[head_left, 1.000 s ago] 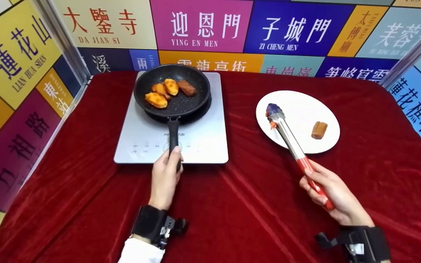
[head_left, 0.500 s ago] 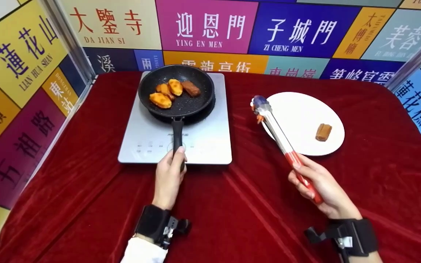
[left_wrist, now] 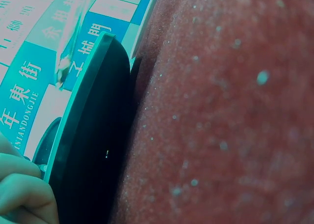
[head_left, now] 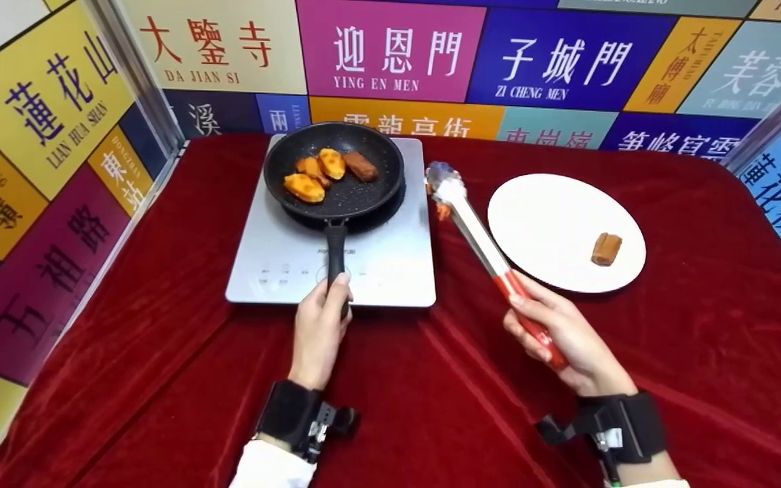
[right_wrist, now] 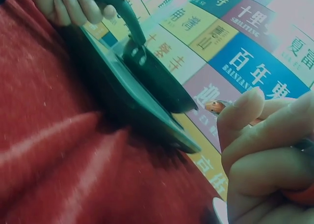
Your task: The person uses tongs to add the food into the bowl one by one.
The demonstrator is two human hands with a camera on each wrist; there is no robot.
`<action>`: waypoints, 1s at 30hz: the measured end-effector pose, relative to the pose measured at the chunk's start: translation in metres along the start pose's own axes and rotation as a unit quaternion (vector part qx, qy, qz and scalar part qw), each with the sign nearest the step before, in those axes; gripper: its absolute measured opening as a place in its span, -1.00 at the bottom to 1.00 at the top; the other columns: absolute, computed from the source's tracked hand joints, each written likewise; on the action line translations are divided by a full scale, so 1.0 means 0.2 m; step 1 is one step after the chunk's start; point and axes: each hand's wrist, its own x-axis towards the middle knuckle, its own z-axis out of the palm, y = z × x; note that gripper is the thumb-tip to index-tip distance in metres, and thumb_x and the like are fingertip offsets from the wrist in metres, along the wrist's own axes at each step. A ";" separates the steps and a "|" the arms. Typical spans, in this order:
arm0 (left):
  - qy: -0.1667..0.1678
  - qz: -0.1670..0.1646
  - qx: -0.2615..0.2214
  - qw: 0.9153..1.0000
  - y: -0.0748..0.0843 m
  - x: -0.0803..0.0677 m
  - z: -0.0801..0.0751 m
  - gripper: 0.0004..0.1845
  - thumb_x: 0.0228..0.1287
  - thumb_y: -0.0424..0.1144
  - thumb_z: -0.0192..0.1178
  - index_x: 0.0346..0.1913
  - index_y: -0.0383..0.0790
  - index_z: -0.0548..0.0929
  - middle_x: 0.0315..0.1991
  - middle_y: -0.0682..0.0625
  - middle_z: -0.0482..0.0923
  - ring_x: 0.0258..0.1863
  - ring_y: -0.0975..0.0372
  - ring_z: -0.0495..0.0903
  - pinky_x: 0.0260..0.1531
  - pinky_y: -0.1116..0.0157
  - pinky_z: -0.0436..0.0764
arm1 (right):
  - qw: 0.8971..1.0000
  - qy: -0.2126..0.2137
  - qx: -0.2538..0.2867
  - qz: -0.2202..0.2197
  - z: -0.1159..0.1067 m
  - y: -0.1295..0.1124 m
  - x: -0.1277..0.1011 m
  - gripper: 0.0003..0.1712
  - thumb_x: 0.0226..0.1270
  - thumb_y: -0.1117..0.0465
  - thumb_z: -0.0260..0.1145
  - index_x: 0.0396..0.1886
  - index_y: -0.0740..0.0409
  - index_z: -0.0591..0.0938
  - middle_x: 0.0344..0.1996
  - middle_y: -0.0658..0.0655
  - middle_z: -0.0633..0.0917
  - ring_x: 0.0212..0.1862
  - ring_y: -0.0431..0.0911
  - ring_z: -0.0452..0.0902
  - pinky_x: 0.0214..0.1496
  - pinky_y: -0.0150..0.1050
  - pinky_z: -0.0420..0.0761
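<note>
My left hand (head_left: 323,308) grips the black handle of a frying pan (head_left: 370,196), which stands on the flat cooktop (head_left: 390,278). In the pan lie several yellow-orange browned food pieces (head_left: 305,188) and a darker brown piece (head_left: 361,167). My right hand (head_left: 556,325) holds red-handled metal tongs (head_left: 475,227). Their purplish tips are in the gap between pan and plate, with a small orange-red piece (head_left: 443,211) at them; its kind is unclear. The right wrist view shows curled fingers (right_wrist: 265,150) and the orange-red piece (right_wrist: 214,106) beyond them.
An oval white plate (head_left: 546,224) on the right carries one brown food piece (head_left: 606,249). Dark red cloth (head_left: 390,407) covers the table. Panels with lettering (head_left: 390,51) enclose the back and sides.
My right hand has carried the tongs and the orange-red piece leftward, from over the plate to beside the cooktop. The left hand keeps its hold on the pan handle.
</note>
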 end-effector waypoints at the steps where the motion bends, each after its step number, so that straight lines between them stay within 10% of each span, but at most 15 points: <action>1: 0.000 0.000 0.001 1.000 0.00 0.00 0.00 -0.52 0.30 0.00 -0.01 -0.39 -0.47 0.39 -0.81 0.04 0.12 -0.84 0.27 0.06 -0.81 0.38 0.07 | 1.000 -0.004 0.003 -0.001 0.01 0.01 0.01 -0.47 0.37 0.23 0.02 0.32 0.04 0.19 -0.61 0.13 0.45 -0.82 -0.25 0.22 -0.82 -0.44 0.21; 30: -0.001 0.005 0.009 1.000 -0.01 0.00 0.00 -0.52 0.30 0.02 -0.02 -0.40 -0.45 0.40 -0.79 0.02 0.14 -0.83 0.25 0.08 -0.79 0.38 0.11 | 0.998 -0.054 0.017 0.020 0.27 0.06 0.21 -0.50 0.35 0.20 0.05 0.28 -0.01 0.27 -0.64 0.13 0.43 -0.83 -0.24 0.15 -0.82 -0.45 0.13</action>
